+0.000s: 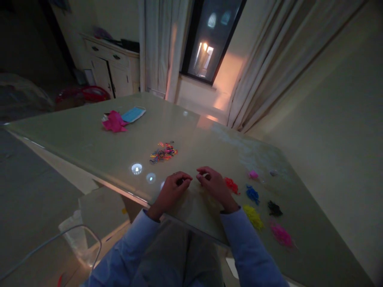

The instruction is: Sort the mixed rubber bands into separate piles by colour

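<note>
My left hand [176, 186] is held just above the table near its front edge, thumb and fingertips brought together in a pinch. Facing it a short gap away, my right hand [212, 184] curls its thumb and index finger together the same way. Whatever lies between the fingertips is too small to make out. Beyond my hands is a loose pile of mixed-colour rubber bands [164, 153]. Single-colour heaps lie to the right: red bands [231, 185] beside my right hand, then blue bands [253, 194], yellow bands [253, 217], dark bands [274, 208] and pink bands [281, 234].
The glossy table [125, 147] reflects ceiling lights. On its far left lie a blue face mask [133, 114] and a crumpled pink piece [115, 122]. A small pink lump [253, 174] sits behind the blue heap. A wall borders the right side; a cable [60, 234] hangs lower left.
</note>
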A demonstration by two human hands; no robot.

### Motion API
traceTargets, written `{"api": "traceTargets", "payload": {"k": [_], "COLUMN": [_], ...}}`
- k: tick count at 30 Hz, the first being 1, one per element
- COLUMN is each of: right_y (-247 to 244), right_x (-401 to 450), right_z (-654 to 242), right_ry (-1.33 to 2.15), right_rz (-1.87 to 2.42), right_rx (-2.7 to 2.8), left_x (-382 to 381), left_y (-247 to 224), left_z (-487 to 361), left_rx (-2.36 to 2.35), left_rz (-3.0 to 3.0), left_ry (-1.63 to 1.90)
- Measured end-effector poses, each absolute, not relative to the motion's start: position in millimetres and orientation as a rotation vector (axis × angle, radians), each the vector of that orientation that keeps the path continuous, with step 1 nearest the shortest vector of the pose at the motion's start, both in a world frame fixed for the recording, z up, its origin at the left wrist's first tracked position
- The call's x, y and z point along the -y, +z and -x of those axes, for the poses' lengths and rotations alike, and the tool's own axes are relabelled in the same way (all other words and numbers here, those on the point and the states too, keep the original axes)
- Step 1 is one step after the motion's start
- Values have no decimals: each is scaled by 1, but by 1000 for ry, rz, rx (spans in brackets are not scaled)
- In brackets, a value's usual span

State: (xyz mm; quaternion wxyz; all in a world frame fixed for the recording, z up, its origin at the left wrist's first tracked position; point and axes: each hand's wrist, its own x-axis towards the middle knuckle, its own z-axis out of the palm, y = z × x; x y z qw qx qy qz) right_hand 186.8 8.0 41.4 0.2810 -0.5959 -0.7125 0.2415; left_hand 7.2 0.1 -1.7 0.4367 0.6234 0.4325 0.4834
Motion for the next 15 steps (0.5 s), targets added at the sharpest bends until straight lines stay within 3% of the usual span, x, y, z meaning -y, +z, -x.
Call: {"api": "traceTargets", "payload": {"k": [7,15], "right_y": [29,31], "right_x": [-111,-145], "right_z": [-122,-110], "right_ry": [389,268], "right_rz": [1696,1726], "right_rx": [2221,2498], "left_x": [-3,-3], "left_y": [-2,-2], "left_z": [-5,-6], "left_rx": [-1049,-1023], "left_rz": [-1490,-1379], "left_ry": [1208,1226]}}
